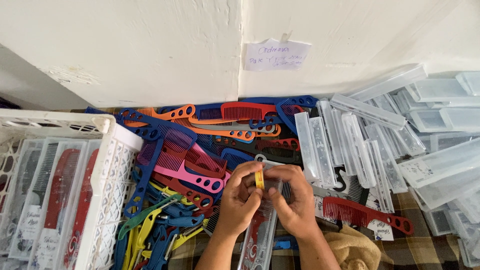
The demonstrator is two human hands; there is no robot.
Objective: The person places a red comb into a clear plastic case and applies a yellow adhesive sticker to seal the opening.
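Sleeved comb (257,227), just right of the white crate (107,175), sits pinched at its top end between our left hand (239,200) and right hand (296,202); we judge it light, stiff, slippery, best gripped by its edges.

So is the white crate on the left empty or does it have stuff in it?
It has stuff in it. The white crate holds several combs in clear sleeves, lying side by side, red and dark ones showing.
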